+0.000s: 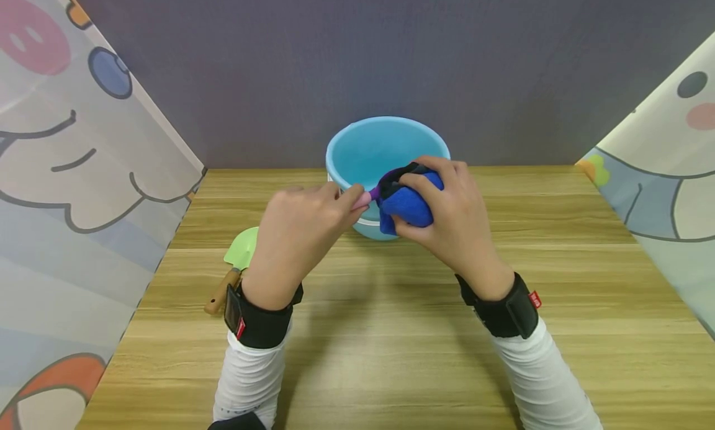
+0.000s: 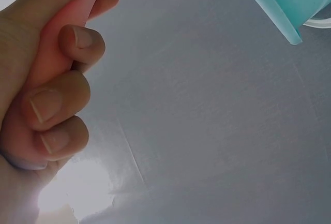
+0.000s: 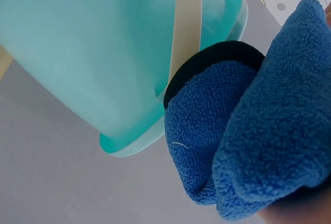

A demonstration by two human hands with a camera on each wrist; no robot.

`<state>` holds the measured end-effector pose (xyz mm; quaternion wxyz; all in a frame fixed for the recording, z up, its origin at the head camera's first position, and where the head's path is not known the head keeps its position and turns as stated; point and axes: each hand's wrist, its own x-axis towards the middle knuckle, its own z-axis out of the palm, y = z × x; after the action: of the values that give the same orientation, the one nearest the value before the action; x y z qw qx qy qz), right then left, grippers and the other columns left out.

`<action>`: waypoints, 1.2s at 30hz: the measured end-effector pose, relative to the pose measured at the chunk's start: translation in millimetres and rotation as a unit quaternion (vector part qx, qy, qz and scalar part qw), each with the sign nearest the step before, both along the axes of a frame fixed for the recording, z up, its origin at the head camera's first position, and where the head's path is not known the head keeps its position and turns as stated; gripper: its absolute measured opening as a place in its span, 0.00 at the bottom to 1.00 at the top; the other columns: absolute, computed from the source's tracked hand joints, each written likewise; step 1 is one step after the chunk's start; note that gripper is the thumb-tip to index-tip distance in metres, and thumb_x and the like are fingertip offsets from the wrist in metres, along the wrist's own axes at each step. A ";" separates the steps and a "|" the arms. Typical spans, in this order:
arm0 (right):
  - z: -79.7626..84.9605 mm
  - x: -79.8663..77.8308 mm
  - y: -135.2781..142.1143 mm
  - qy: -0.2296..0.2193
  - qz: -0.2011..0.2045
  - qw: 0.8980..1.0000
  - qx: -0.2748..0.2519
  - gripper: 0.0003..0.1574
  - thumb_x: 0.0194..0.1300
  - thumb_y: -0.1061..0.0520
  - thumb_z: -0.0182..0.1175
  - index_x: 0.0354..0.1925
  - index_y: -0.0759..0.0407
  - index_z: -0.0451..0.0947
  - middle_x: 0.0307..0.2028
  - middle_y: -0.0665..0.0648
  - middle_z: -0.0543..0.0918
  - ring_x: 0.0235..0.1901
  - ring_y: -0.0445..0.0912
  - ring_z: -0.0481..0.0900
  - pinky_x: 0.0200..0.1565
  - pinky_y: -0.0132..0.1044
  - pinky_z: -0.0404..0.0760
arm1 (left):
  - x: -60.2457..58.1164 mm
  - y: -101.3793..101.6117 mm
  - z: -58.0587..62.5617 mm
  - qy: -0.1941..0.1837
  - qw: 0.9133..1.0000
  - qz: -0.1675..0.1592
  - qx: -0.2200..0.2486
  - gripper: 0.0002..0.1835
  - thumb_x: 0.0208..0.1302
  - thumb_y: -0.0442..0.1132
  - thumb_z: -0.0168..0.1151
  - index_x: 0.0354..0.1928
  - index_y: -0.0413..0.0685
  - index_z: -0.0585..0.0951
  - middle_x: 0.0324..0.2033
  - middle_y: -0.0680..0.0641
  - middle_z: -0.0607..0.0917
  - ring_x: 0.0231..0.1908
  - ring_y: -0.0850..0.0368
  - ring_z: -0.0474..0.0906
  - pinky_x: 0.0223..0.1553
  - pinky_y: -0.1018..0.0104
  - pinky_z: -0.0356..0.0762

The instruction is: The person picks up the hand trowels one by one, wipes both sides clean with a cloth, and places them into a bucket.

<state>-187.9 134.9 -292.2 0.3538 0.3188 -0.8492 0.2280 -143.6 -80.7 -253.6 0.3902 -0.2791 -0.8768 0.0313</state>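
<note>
My left hand (image 1: pixel 296 237) grips the pink handle (image 2: pixel 54 43) of a tool, its fingers curled round it. A purple part (image 1: pixel 375 193) of that tool runs from the handle into a blue and black cloth (image 1: pixel 410 206). The tool's head is mostly hidden there, so its kind cannot be told. My right hand (image 1: pixel 458 216) holds the folded cloth round the tool's far end, thumb and fingers bent over it. In the right wrist view the fluffy blue cloth (image 3: pixel 279 131) shows a black edge. Both hands are above the near rim of a light blue bucket (image 1: pixel 385 135).
A small trowel (image 1: pixel 241 250) with a green blade and wooden handle lies on the wooden table (image 1: pixel 380 368), left of the bucket and partly behind my left wrist. A grey panel (image 1: pixel 335 58) stands behind the bucket. Cartoon-printed panels (image 1: pixel 100 188) flank both sides.
</note>
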 end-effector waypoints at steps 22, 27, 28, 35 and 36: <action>1.9 -1.4 10.6 0.001 -0.012 1.000 -0.019 0.26 0.46 0.49 0.73 0.42 0.63 0.84 0.56 0.68 0.63 0.59 0.64 0.60 0.54 0.65 0.74 | -1.7 1.0 0.0 0.016 1.000 -0.001 0.015 0.20 0.68 0.50 0.57 0.21 0.48 0.73 0.08 0.51 0.63 0.07 0.58 0.55 0.11 0.67 0.47; 1.4 -4.1 12.4 0.020 -0.013 1.000 -0.012 0.27 0.46 0.48 0.73 0.43 0.62 0.83 0.51 0.69 0.67 0.54 0.65 0.61 0.52 0.64 0.73 | -0.8 0.7 0.5 0.014 1.000 0.000 0.016 0.20 0.68 0.50 0.57 0.20 0.48 0.72 0.08 0.51 0.62 0.07 0.58 0.55 0.12 0.67 0.46; 1.5 -4.7 12.7 0.020 -0.011 1.000 -0.012 0.27 0.46 0.48 0.73 0.43 0.62 0.83 0.50 0.69 0.69 0.52 0.65 0.62 0.51 0.63 0.73 | -0.9 0.6 0.4 0.013 1.000 0.000 0.015 0.21 0.69 0.49 0.56 0.19 0.48 0.72 0.08 0.52 0.61 0.07 0.58 0.54 0.12 0.67 0.45; 1.9 -6.1 12.3 0.006 -0.005 0.999 -0.034 0.28 0.44 0.51 0.74 0.43 0.61 0.82 0.51 0.68 0.74 0.51 0.63 0.67 0.49 0.65 0.74 | -2.1 -0.7 0.0 0.016 1.000 0.002 0.018 0.22 0.68 0.49 0.58 0.18 0.48 0.71 0.08 0.52 0.60 0.07 0.58 0.53 0.13 0.68 0.44; 2.0 -6.0 12.1 0.003 -0.005 0.999 -0.037 0.27 0.43 0.51 0.74 0.43 0.61 0.82 0.51 0.68 0.75 0.51 0.63 0.67 0.49 0.66 0.74 | -2.0 -1.2 -0.2 0.015 1.000 0.004 0.019 0.21 0.68 0.50 0.57 0.18 0.48 0.72 0.08 0.52 0.60 0.07 0.59 0.54 0.13 0.68 0.44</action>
<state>-193.9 147.0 -290.2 0.3693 0.3020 -0.8408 0.2559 -145.6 -81.8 -253.8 0.4088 -0.2675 -0.8723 0.0201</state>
